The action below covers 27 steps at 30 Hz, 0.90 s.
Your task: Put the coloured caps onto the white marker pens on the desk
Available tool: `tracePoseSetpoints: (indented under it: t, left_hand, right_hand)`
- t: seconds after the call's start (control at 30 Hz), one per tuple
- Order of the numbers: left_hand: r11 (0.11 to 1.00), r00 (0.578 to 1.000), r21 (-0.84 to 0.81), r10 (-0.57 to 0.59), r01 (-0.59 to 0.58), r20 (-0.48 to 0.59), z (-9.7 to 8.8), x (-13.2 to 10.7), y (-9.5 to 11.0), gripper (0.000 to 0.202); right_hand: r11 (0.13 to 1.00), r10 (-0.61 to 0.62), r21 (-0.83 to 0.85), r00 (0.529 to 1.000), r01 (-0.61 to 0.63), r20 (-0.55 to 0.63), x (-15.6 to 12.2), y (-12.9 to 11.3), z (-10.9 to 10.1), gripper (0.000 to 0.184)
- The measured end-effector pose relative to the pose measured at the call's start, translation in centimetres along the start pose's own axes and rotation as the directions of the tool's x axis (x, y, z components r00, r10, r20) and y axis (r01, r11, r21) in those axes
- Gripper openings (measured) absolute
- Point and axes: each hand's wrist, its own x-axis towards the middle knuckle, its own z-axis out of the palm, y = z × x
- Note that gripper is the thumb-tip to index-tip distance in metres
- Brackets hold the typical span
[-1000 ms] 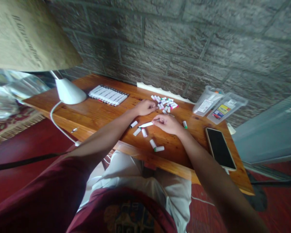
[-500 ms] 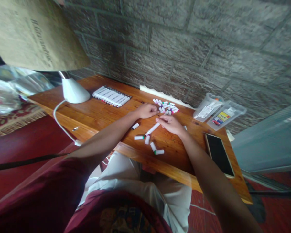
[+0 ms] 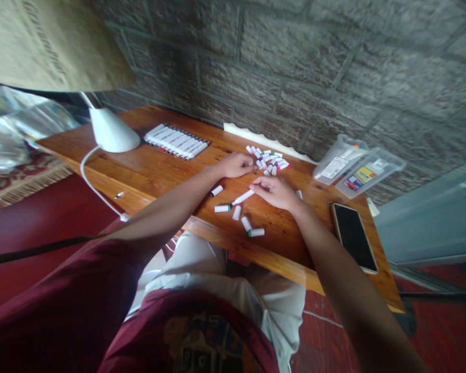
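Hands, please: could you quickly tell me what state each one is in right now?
Left hand: curled beside the caps; a grasp cannot be told.
Right hand: closed, holding a marker by its end.

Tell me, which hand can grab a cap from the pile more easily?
Probably the left hand: it rests right beside the pile of caps, while the right hand is busy holding a white marker.

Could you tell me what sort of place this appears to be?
Probably a home desk corner: a wooden table against a stone-block wall, a shaded lamp, and a patterned rug alongside; the right hand holds a marker there.
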Motion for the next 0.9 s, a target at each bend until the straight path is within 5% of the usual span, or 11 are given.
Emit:
tracePoseSetpoints:
  t: [0.53,0.9]
  left_hand:
    - [0.977,0.988,0.187,-0.124,0.106,0.087,-0.5,0.0,1.9,0.025]
    - [0.947,0.978,0.313,-0.133,0.077,0.16,-1.7,-0.8,3.3,0.04]
  right_hand:
    - [0.996,-0.004,-0.087,1.0,0.002,-0.026,-0.2,-0.3,-0.3,0.039]
    - [0.963,0.056,-0.264,0.998,-0.056,-0.005,-0.7,-2.8,-0.9,0.03]
